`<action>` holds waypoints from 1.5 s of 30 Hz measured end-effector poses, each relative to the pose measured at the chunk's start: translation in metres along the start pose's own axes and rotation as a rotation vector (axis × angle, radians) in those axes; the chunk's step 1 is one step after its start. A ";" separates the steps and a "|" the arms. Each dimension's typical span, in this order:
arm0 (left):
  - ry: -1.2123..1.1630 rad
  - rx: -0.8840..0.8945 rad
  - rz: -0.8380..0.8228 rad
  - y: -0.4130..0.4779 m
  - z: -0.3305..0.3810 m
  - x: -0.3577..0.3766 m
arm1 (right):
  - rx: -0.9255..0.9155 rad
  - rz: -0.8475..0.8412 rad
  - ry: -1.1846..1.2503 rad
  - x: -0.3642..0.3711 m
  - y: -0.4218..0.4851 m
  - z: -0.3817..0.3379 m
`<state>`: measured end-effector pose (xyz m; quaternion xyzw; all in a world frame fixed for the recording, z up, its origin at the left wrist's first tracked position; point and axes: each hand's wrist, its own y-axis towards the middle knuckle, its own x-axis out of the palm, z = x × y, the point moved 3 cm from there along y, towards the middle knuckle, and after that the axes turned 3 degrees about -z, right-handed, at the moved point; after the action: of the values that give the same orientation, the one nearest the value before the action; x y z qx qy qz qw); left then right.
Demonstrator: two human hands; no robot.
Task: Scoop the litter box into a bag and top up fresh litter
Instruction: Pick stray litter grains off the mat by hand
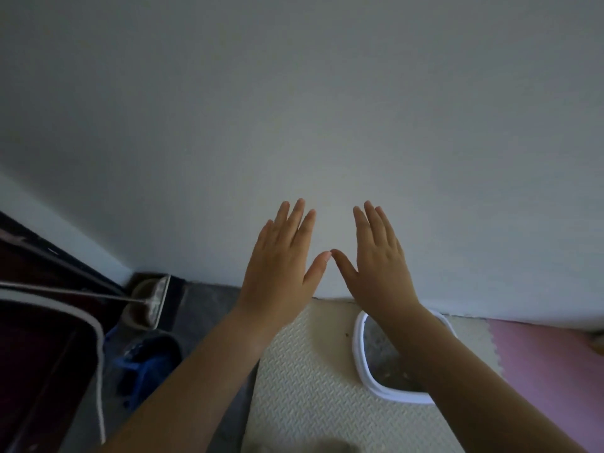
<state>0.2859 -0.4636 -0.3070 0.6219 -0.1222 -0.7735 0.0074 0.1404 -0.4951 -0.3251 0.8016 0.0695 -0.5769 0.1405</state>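
White-rimmed litter box (359,351); cream textured mat (304,371); pink mat (536,361).

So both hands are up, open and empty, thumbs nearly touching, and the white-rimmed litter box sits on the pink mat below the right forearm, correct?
Not quite: the head view shows the litter box on the cream textured mat; the pink mat lies beside it. The left hand and right hand are open and empty, thumbs nearly touching.
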 end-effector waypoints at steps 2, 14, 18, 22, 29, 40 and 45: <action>-0.028 0.058 0.043 0.006 -0.004 0.030 | -0.022 0.038 -0.023 0.026 0.008 0.018; -0.016 0.066 -0.089 -0.009 -0.110 0.353 | 0.082 0.009 -0.024 0.335 0.003 0.133; -0.029 0.058 -0.150 -0.038 -0.141 0.498 | 0.069 -0.043 -0.026 0.482 -0.024 0.171; -0.037 0.057 -0.226 -0.069 -0.170 0.648 | 0.073 -0.108 -0.034 0.619 -0.052 0.214; -0.117 0.006 -0.463 -0.136 -0.200 0.871 | -0.013 -0.307 -0.115 0.820 -0.109 0.284; 0.046 0.141 -0.595 -0.163 -0.241 0.983 | -0.004 -0.530 -0.249 0.933 -0.158 0.315; 0.065 0.173 -0.549 -0.162 -0.247 0.992 | -0.046 -0.567 -0.213 0.929 -0.158 0.319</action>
<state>0.3228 -0.5127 -1.3403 0.6544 -0.0146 -0.7131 -0.2512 0.1101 -0.4894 -1.3191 0.6817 0.2887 -0.6723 -0.0015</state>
